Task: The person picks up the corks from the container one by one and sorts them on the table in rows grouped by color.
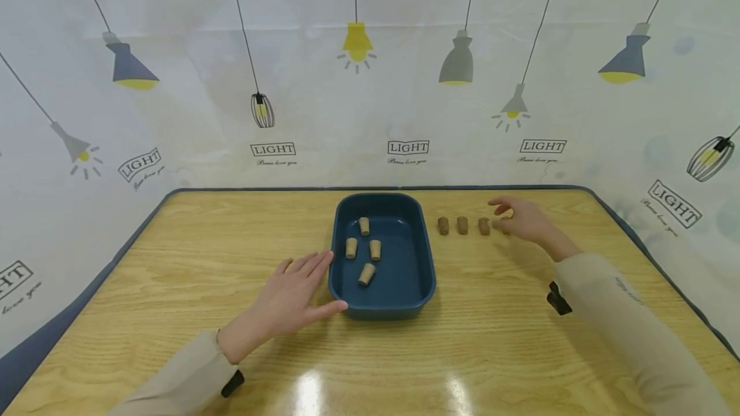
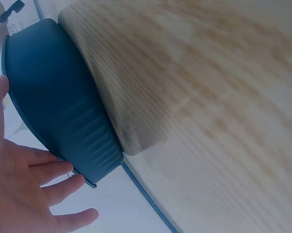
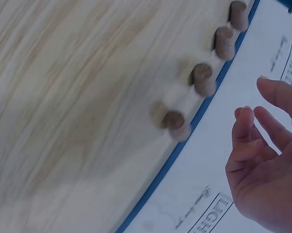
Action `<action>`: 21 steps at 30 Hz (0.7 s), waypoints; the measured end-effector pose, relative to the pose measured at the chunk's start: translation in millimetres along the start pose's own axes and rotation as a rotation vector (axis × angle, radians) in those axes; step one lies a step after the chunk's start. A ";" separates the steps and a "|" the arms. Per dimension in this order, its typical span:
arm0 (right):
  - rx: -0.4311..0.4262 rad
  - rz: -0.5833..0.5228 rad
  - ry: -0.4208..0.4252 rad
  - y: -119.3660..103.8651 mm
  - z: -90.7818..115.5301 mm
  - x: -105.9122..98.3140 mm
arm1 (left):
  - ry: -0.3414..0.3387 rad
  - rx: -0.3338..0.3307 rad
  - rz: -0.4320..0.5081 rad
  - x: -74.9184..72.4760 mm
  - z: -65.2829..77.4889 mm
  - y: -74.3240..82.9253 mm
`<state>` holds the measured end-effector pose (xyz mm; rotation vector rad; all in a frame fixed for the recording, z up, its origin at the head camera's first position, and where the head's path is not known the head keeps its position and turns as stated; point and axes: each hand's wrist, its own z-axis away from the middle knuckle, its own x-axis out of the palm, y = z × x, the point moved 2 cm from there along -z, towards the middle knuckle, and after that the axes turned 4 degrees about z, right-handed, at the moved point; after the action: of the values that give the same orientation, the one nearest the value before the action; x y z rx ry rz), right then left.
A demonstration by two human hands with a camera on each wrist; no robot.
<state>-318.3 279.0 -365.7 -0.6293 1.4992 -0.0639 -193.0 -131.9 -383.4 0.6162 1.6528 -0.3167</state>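
Observation:
My left hand [image 1: 291, 297] is at the left side of a dark blue tray [image 1: 405, 303], fingers spread and fairly straight. In the left wrist view its thumb and fingertips lie along the rim of the tray [image 2: 58, 97]. Several pale tapered corks [image 1: 375, 250] lie inside, toward the tray's left half. To the right of the tray, several darker brown corks [image 1: 462, 225] stand in a row. My right hand [image 1: 525, 220] hovers at the row's right end, partly hiding the last cork [image 3: 176, 125]. Its fingers are loosely bent and hold nothing; in the right wrist view they are apart from the corks.
The wooden table [image 1: 243, 230] ends at a dark blue edge along the back and sides. Behind it hangs a white backdrop [image 1: 324, 108] printed with lamps. Light glare shows on the table's front part.

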 end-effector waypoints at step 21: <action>-0.196 -0.048 -0.018 -84.3 -27.0 10.6 | -0.016 -0.013 -0.011 0.9 0.0 0.0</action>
<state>-314.1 194.4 -338.0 -0.8215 1.4834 0.0528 -193.1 -131.8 -384.3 0.5933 1.6424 -0.3180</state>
